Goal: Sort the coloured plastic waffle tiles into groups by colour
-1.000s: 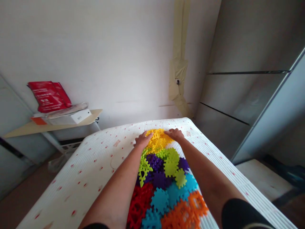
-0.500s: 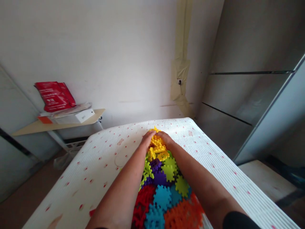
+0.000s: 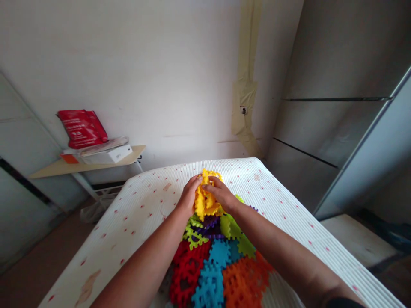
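Observation:
Both my hands are closed around a cluster of yellow interlocking plastic pieces [image 3: 205,201] with toothed edges. My left hand [image 3: 189,192] grips its left side, and my right hand [image 3: 220,191] has its fingers over the top and right side. Just below lie lime green pieces [image 3: 230,226] and purple pieces [image 3: 210,226], partly covered by the yellow ones. Closer to me are red pieces [image 3: 189,267], blue pieces [image 3: 210,273] and orange pieces [image 3: 245,278], grouped by colour between my forearms.
The pieces lie on a bed-like surface with a white spotted cover [image 3: 138,214]. Left of it a small table [image 3: 51,168] carries a red bag [image 3: 83,128] and a white box [image 3: 115,154]. A grey cabinet [image 3: 308,132] stands at the right, and a wall socket [image 3: 243,110] is behind.
My hands have drawn the yellow pieces together and slightly up, and the cluster now stands more upright. The green and purple pieces below have shifted a little. The view has turned slightly left.

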A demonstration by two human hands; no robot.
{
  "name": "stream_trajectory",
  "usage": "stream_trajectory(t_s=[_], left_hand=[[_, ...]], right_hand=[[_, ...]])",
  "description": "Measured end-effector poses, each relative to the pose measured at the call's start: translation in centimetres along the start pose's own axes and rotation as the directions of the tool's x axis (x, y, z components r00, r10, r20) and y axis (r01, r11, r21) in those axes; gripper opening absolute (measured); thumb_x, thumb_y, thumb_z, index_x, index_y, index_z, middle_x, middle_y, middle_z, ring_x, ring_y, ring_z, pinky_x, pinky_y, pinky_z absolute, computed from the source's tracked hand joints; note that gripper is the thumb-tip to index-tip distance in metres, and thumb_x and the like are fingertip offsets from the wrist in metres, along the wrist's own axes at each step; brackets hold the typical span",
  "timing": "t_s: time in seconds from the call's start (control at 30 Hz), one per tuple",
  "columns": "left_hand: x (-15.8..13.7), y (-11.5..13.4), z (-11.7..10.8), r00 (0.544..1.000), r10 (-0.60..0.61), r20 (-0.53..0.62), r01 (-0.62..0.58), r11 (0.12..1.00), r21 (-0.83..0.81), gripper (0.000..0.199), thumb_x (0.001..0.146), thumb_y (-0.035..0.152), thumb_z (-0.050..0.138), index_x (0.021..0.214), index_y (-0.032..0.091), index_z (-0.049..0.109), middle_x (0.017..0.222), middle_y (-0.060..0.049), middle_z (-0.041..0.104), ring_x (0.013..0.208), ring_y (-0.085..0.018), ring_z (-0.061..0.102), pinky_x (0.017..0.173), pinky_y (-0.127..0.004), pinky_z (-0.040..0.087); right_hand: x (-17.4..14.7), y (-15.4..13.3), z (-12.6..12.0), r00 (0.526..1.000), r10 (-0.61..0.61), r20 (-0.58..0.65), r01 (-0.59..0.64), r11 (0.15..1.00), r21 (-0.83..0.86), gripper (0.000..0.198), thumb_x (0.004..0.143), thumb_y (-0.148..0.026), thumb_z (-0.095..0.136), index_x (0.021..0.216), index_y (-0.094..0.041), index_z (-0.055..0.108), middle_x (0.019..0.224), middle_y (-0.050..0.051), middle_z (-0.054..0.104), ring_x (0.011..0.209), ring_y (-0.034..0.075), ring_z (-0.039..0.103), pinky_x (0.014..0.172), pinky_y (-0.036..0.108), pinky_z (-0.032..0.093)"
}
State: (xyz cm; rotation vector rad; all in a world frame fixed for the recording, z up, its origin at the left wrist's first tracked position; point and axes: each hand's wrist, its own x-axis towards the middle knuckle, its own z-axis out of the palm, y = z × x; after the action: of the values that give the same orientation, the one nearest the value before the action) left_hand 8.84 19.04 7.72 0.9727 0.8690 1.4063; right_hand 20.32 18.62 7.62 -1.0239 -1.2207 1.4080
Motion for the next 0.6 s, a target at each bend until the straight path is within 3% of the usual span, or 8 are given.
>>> stream_trajectory(t_s=[0.2,0.4,0.5,0.6], left_hand=[[-5.8,1.3,-1.5,1.0,0.022,-0.016,-0.021,0.999,0.038,0.044,0.073,0.04,0.062,0.113,0.021,0.058,0.11,-0.005,0.067,0.102,-0.024,0.062,0.085,-0.034,0.049],[-11.0,1.1,-3.8,0.997,-0.028,-0.077,0.032,0.998,0.052,0.035,0.075,0.043,0.056,0.101,0.022,0.064,0.111,-0.005,0.067,0.11,-0.027,0.058,0.09,-0.039,0.048],[-12.0,1.5,-4.6,0.997,0.037,-0.066,-0.025,0.985,0.169,0.034,0.078,0.047,0.05,0.09,0.02,0.068,0.109,-0.007,0.068,0.113,-0.028,0.056,0.095,-0.04,0.044],[-11.1,1.9,-5.8,0.99,0.129,-0.053,-0.085,0.859,0.505,0.036,0.079,0.05,0.048,0.086,0.021,0.067,0.111,-0.006,0.067,0.113,-0.025,0.056,0.097,-0.036,0.042]], right_hand=[[-5.5,-0.8,0.8,0.972,-0.12,0.201,0.14,0.986,-0.088,0.048,0.068,-0.036,0.069,0.111,-0.022,0.053,0.104,0.002,0.06,0.099,0.02,0.055,0.086,0.032,0.046],[-9.5,-0.9,0.1,0.933,-0.139,0.331,0.209,0.96,-0.186,0.044,0.069,-0.038,0.07,0.109,-0.023,0.057,0.108,0.003,0.059,0.101,0.021,0.055,0.084,0.033,0.046],[-9.5,-1.0,-1.7,0.921,-0.229,0.315,0.327,0.893,-0.308,0.037,0.076,-0.041,0.064,0.107,-0.023,0.059,0.111,0.005,0.06,0.1,0.021,0.056,0.084,0.032,0.046],[-7.9,-0.9,-5.5,0.953,-0.253,0.167,0.302,0.762,-0.573,0.039,0.082,-0.046,0.056,0.113,-0.022,0.058,0.114,0.008,0.06,0.101,0.022,0.057,0.08,0.032,0.047]])
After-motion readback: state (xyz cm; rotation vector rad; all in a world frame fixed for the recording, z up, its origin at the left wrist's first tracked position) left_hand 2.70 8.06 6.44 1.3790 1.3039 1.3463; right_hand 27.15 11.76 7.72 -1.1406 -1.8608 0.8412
